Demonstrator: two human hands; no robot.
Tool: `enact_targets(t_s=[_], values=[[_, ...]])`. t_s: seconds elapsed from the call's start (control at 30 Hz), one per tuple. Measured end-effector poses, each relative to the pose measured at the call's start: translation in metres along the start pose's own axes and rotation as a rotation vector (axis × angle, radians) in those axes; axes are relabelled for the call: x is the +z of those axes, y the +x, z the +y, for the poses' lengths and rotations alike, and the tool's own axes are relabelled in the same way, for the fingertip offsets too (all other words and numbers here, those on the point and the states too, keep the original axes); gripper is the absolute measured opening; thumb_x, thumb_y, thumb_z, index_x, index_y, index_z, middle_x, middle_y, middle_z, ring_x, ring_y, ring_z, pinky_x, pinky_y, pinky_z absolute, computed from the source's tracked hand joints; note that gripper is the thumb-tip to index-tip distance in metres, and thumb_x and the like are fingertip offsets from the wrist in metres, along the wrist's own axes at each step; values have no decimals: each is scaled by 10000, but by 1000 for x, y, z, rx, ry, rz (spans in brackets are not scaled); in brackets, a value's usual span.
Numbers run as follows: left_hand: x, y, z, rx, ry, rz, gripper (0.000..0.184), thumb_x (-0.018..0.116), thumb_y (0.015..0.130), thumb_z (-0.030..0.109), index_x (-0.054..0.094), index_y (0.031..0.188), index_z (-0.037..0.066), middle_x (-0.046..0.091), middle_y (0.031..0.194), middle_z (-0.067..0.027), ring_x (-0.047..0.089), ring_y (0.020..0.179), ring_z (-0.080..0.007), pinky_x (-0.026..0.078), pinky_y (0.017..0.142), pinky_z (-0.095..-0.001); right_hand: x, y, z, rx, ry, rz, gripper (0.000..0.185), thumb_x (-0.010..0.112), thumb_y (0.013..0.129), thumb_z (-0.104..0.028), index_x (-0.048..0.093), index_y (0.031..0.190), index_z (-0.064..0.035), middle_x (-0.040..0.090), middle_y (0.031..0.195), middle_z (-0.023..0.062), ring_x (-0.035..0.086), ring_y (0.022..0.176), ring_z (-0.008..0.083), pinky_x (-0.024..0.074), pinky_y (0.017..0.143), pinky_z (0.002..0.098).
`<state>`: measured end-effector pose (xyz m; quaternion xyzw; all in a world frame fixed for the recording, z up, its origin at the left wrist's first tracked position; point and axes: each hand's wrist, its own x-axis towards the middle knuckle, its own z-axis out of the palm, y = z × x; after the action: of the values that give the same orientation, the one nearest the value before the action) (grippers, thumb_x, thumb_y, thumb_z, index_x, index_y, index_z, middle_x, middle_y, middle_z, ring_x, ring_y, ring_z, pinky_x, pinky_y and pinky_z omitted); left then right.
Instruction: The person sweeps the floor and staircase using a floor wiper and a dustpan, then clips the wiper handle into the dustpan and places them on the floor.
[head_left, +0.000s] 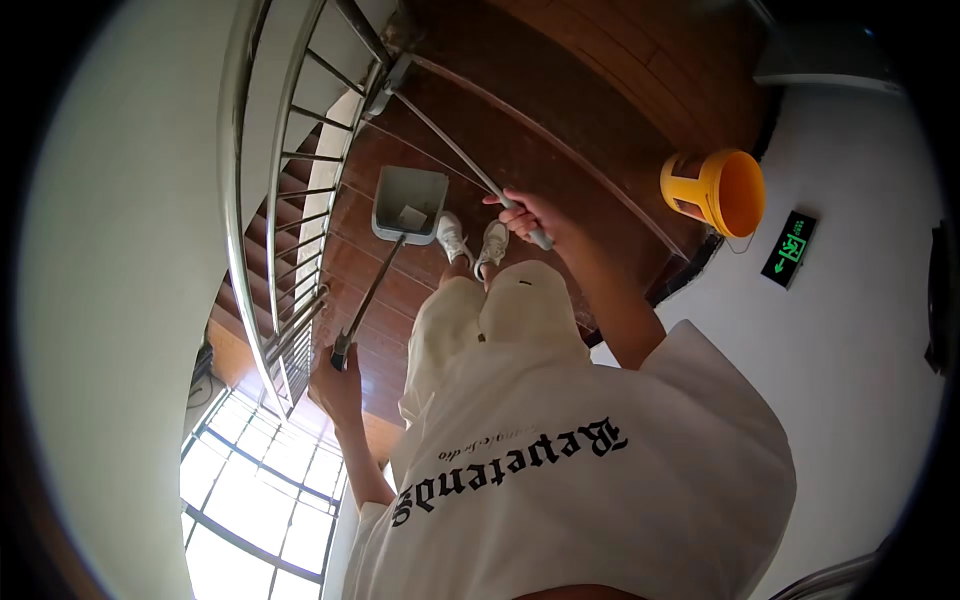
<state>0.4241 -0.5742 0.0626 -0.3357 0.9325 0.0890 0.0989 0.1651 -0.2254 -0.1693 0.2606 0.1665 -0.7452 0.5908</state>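
My left hand [338, 385] is closed around the upper end of the long handle of a grey dustpan [383, 205]. The pan rests on the brown floor in front of my white shoes, and a small pale scrap [411, 217] lies inside it. Fingers of my right hand [535, 216] wrap round the grey grip of a broom [447, 140]. Its thin shaft slants away to the upper left, where the grey broom head [391, 86] touches the floor area at the foot of the railing. The bristles cannot be made out clearly.
A metal railing [272, 200] runs along the left, with descending stairs [288, 215] beyond it. To the right, a yellow bucket [690, 190] stands by the white wall [850, 330], near a green exit sign [790, 248]. Steps [560, 130] edge the floor ahead.
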Motion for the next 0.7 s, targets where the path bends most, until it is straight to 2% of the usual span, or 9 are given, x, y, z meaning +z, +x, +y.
enact_targets(t_s=[0.1,0.17,0.2,0.27,0.3,0.37,0.5,0.6,0.7], values=[[16,-9,-17,-21,52,0,309,767,882,400,730,929,97,697,714,-169,695,671,-392,521,594,-489,12,-15,32,-42,-57,67,385,453,1104,-321,492,1353,-31,339,676,-53,269,468,32,290,398,221],[24,-12,-29,6,55,28,316,768,880,411,737,942,102,704,720,-168,699,675,-393,527,594,-490,16,-43,49,-121,-546,410,454,484,1088,-345,487,1395,-11,386,669,-43,330,444,67,335,416,261],[29,-9,-36,-2,54,25,314,769,879,408,741,957,105,709,726,-170,701,680,-396,530,600,-492,12,-54,57,-122,-548,411,454,484,1088,-345,487,1395,-11,386,669,-43,330,444,67,335,416,261],[38,-9,-45,-41,61,2,316,774,875,401,755,1014,118,721,747,-176,709,702,-401,537,617,-497,-4,-83,71,-222,-948,601,529,508,1074,-360,463,1428,30,523,664,29,472,442,134,406,437,315],[44,-7,-50,-44,62,-1,316,774,875,401,755,1014,118,721,747,-176,709,702,-401,537,617,-497,-3,-91,72,-217,-948,601,529,508,1074,-360,463,1428,30,523,664,29,472,442,134,406,437,315],[60,-1,-61,-28,79,17,319,774,875,402,759,1032,125,721,751,-171,710,706,-399,538,623,-503,1,-98,68,-264,-1337,790,544,501,1075,-349,444,1429,59,632,698,129,592,483,202,473,471,367],[90,26,-88,4,62,-13,337,772,872,416,752,1030,119,719,750,-168,709,714,-402,542,636,-507,0,-52,45,-293,-1514,827,546,482,1077,-330,425,1439,75,665,721,189,635,515,250,513,510,419],[111,42,-122,27,70,-27,327,770,869,412,757,1030,128,716,747,-166,702,703,-407,546,642,-505,22,-2,40,-140,-1647,898,402,418,1079,-268,522,1271,70,681,744,192,683,580,303,553,579,442],[131,63,-149,68,72,-17,313,762,871,408,760,1016,130,708,744,-178,692,696,-417,545,646,-518,12,47,54,-193,-1914,931,360,427,1060,-263,537,1208,45,703,782,202,716,653,345,572,659,475]])
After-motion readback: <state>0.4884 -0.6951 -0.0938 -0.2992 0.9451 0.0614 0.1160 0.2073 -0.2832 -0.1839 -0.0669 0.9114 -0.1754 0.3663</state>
